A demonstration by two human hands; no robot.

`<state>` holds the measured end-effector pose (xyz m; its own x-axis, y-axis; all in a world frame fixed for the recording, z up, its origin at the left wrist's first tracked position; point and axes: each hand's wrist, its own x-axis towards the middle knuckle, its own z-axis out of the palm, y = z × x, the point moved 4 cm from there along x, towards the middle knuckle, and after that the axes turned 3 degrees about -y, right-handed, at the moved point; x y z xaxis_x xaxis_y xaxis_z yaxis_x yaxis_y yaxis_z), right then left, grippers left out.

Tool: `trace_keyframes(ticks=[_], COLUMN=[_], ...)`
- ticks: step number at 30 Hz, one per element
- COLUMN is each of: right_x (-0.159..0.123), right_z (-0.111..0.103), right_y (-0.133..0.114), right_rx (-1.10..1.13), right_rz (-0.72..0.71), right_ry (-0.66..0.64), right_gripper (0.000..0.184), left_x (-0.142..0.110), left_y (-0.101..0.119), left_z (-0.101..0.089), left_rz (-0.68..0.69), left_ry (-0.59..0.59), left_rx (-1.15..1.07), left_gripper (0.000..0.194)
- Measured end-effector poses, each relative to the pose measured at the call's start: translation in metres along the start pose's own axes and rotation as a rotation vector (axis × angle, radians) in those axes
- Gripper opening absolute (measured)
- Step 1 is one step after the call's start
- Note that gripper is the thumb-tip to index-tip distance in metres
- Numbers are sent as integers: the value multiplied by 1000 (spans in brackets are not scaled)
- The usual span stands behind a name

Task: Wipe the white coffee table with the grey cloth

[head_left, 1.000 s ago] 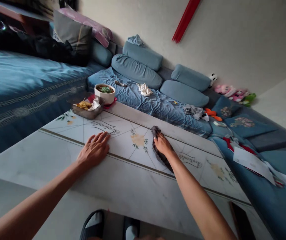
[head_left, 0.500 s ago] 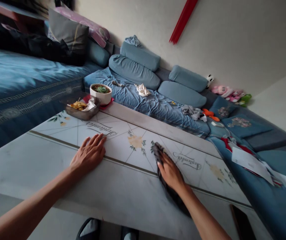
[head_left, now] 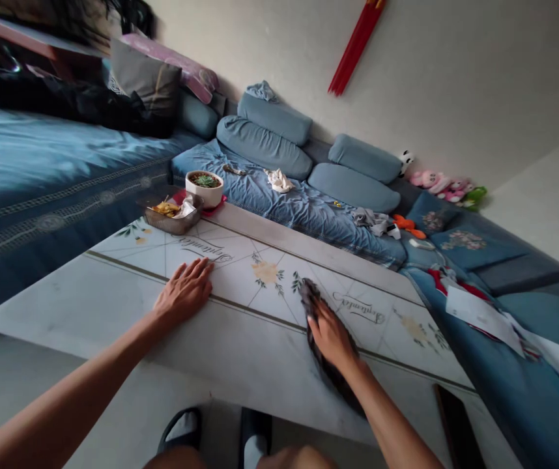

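Observation:
My left hand (head_left: 186,286) lies flat on the white marble-patterned table (head_left: 128,299), fingers stretched out, near a printed script word. On the right, my right hand (head_left: 331,332) presses down on a dark grey cloth (head_left: 313,293), with its fingers over the bunched far end. The rest of the cloth trails toward me under the palm and wrist, partly hidden by the forearm. Beneath the hands runs a printed band of flowers and lettering.
A clear plastic box (head_left: 176,221) with scraps and a white plant pot (head_left: 206,192) stand at the table's far left corner. A dark phone-like slab (head_left: 458,426) lies near the right front. Blue sofas (head_left: 279,202) border the table. My slippers (head_left: 255,423) are below its front edge.
The camera view has tilted down slightly, bringing more of my legs and feet into sight. The right hand and cloth have shifted slightly right across the table; the left hand stays in place.

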<state>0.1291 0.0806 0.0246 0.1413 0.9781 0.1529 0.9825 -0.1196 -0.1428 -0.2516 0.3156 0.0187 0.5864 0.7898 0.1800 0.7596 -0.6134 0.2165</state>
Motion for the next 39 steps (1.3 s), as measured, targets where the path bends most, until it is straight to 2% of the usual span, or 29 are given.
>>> trace_keyframes(ticks=[2, 3, 5, 6, 8, 12, 14, 16, 17, 18, 20, 24, 26, 28, 29, 30, 32, 37, 39], right_x=[-58, -75, -82, -70, -20, 125, 179, 202, 199, 186, 137, -13, -77, -108, -107, -97, -48, 146, 201], right_z=[3, 5, 7, 8, 7, 4, 3, 1, 0, -1, -3, -2, 1, 4, 6, 8, 10, 8, 4], right_y=[3, 5, 8, 9, 12, 20, 20, 16, 13, 9, 0, -11, -10, -5, -2, 1, 7, 18, 14], right_rx=[-12, -19, -25, -20, 0, 27, 35, 37, 37, 35, 29, 14, -2, -17, -20, -17, 3, 23, 17], right_rz=[-29, -36, -40, -44, -37, 12, 35, 62, 68, 68, 53, 7, -28, -51, -56, -61, -59, 78, 112], right_ry=[22, 27, 27, 26, 3, -35, -18, -6, -1, 4, 12, 31, 59, 78, 76, 70, 46, -55, -54], right_gripper=[61, 61, 62, 62, 61, 60, 62, 62, 62, 61, 60, 60, 63, 67, 68, 68, 65, 64, 63], left_x=[0, 0, 0, 0, 0, 0, 1, 1, 1, 1, 1, 0, -1, -1, -1, -1, -1, 0, 1], left_y=[-1, -1, -2, -3, -4, -5, -4, -3, -2, -1, 1, 1, 0, 0, -1, -1, -2, -3, -3], left_z=[4, 5, 7, 8, 9, 7, 4, -1, -3, -5, -6, -1, 2, 5, 6, 6, 6, 4, 2], left_rz=[-6, -6, 3, 10, 22, 36, 37, 32, 26, 22, 16, 3, 1, 5, 5, 4, 7, 22, 23], left_ry=[0, 6, 28, 38, 55, 74, 64, 45, 36, 25, 1, 6, 25, 23, 18, 15, 16, 51, 52], left_rx=[-1, -3, -8, -8, -9, -1, 8, 10, 10, 9, 12, 1, -11, -4, 4, 12, 18, -3, -4], left_gripper=[67, 67, 66, 65, 64, 61, 60, 60, 60, 61, 64, 66, 65, 66, 66, 66, 66, 63, 62])
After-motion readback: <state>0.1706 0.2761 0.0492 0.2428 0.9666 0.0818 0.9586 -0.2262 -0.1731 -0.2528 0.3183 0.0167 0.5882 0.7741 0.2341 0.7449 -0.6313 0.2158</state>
